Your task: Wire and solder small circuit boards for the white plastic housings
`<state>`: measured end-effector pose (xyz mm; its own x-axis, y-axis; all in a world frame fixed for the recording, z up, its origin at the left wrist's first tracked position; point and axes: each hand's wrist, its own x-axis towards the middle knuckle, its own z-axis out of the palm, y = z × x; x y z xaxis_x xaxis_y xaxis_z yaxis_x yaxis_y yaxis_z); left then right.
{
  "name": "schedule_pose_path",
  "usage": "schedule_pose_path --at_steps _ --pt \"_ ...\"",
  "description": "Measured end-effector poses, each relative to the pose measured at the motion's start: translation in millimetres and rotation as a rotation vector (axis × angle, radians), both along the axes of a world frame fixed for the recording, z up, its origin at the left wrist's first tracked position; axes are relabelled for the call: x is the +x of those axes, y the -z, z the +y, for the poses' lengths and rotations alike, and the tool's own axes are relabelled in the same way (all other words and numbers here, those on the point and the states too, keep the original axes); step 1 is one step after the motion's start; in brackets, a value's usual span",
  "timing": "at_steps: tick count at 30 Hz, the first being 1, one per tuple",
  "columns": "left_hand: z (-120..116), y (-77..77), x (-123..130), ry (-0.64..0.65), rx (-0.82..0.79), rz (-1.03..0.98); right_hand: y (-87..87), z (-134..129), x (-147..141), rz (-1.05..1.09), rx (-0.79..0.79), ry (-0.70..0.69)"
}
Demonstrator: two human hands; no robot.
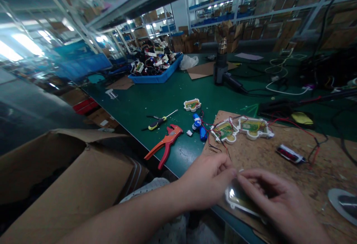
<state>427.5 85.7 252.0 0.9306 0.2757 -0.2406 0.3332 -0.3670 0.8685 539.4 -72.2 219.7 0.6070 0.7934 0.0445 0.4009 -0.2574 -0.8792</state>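
My left hand (pixel 208 179) is closed at the near edge of a brown board (pixel 295 177), thumb and fingertips pinched at the end of thin wires; what exactly lies between them is too small to tell. Beside it, my right hand (pixel 275 192) has its thumb and fingers drawn together over a white-edged casing (pixel 242 199), which it partly hides. Two white casings with green circuit boards, one on the left (pixel 225 130) and one on the right (pixel 253 127), rest beyond the hands, joined to red and black wires. Blue wrapped cells (pixel 200 127) lie left of them.
Red-orange wire strippers (pixel 167 143), a screwdriver (pixel 158 122) and a small white casing (pixel 192 105) lie on the green table (pixel 131 106). Farther back are a full blue tray (pixel 164 76) and an upright heat gun (pixel 221 67). A cardboard box (pixel 83 184) stands left, a solder spool (pixel 344 203) right.
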Motion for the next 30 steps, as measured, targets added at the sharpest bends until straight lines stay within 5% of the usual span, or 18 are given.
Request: schedule_pose_path --at_steps 7,12,18,24,30 --pt "7.0 16.9 -1.4 -0.006 -0.505 -0.023 -2.6 1.2 -0.4 0.04 0.033 -0.053" --pt "6.7 28.0 2.4 0.012 -0.566 -0.014 -2.2 1.7 -1.0 0.128 0.032 -0.066" --pt "7.9 20.1 -2.2 0.047 -0.3 -0.094 4.9 -3.7 -2.0 0.046 0.024 -0.073" --pt "-4.6 7.8 -8.6 0.145 0.393 -0.136 1.0 -9.5 -4.3 -0.116 0.02 -0.083" --pt "-15.6 12.2 -8.2 -0.054 0.219 -0.152 -4.1 -7.1 -4.1 -0.075 -0.018 -0.069"
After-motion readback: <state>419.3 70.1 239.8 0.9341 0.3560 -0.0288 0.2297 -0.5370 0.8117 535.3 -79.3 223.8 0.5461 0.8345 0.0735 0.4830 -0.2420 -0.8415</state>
